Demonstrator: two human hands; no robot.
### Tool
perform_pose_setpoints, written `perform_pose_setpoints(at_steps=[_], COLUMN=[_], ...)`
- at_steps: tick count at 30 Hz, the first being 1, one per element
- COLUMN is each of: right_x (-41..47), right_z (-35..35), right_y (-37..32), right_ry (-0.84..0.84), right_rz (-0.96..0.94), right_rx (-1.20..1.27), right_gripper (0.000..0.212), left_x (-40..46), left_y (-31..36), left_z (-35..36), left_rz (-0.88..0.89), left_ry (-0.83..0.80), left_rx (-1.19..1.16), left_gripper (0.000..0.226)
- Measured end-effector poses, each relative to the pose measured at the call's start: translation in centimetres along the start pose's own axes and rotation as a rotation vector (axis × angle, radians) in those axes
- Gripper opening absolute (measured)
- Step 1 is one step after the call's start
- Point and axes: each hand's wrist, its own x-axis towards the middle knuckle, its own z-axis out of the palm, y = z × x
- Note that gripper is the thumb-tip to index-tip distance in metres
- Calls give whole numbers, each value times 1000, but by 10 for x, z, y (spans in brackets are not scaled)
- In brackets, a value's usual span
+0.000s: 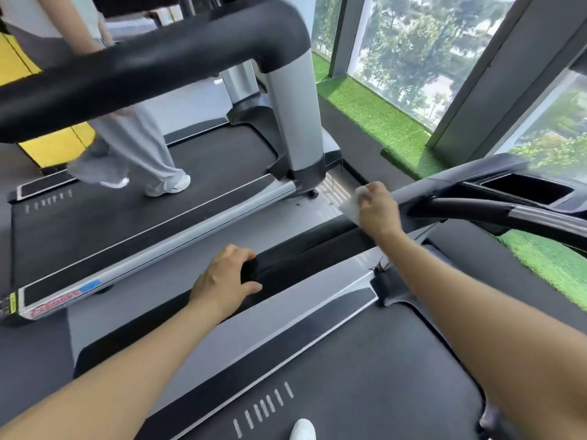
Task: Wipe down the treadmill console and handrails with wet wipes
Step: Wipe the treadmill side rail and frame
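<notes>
**Wipe pressed on the handrail's far end**

The padded black left handrail (305,249) runs between both hands. The left hand (222,281) curls around its near end. The right hand (376,211) pinches a crumpled white wet wipe (351,201) against the rail's far end, just beside the grey console (476,182). A grey floor gap (222,230) separates this rail from the neighbouring treadmill's silver side rail (158,239).

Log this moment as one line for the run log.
left hand grips handrail end | right hand holds wet wipe on same handrail, near console
</notes>
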Motion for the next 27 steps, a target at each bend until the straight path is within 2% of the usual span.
perform_pose_setpoints(at_steps=[4, 10, 19, 24, 27], right_x=[33, 27, -69, -117, -149], right_z=[-20, 18, 97, 142, 175], right_y=[34, 56, 2, -27, -45], right_ry=[97, 117, 71, 39, -5], right_rz=[-23, -157, -309, -393, -431], right_rx=[-214, -191, -160, -188, -204], right_gripper=[30, 45, 43, 32, 33], left_x=[4, 5, -9, -41, -64], left_y=[-7, -7, -22, -74, -105], left_z=[1, 4, -2, -22, -36], left_rz=[3, 14, 107, 40, 23], left_ry=[6, 57, 19, 42, 42], left_rx=[18, 8, -29, -36, -39], left_gripper=[44, 43, 49, 43, 42])
